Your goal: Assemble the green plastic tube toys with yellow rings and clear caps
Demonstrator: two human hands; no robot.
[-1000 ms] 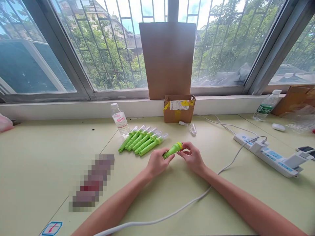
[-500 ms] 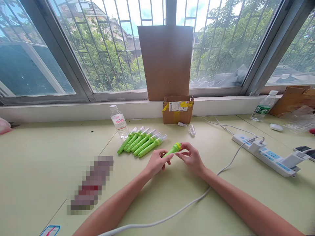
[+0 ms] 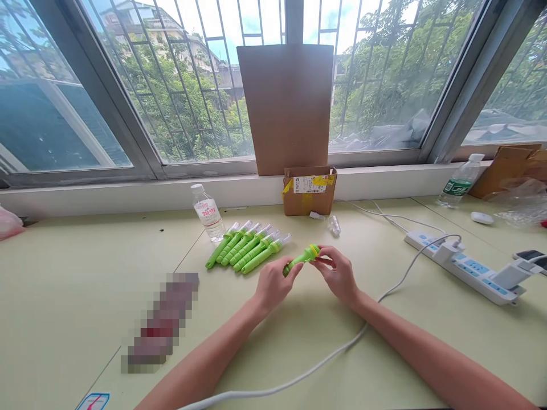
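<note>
My left hand (image 3: 276, 282) is closed around the handle of a green flashlight-shaped stick (image 3: 303, 257), which tilts up to the right above the table. A yellow ring sits at its wide end, with no clear cap visible there. At that ring, the bent fingers of my right hand (image 3: 339, 274) grip the stick. Several similar green sticks with clear tips (image 3: 243, 247) lie side by side to the left of my hands. Beyond my right hand lie a clear plastic cap (image 3: 334, 226) and a small whitish clear piece (image 3: 317, 216).
A small cardboard box (image 3: 308, 200) stands at the back, with a tall cardboard sheet (image 3: 290, 108) behind it. Water bottles stand left (image 3: 208, 213) and right (image 3: 461, 181). A power strip (image 3: 465, 267) lies right, and its white cable (image 3: 299, 373) crosses under my right forearm.
The held stick has moved slightly right and turned a little. My left hand has closed more fully around its handle, and my right fingers have shifted along the yellow end.
</note>
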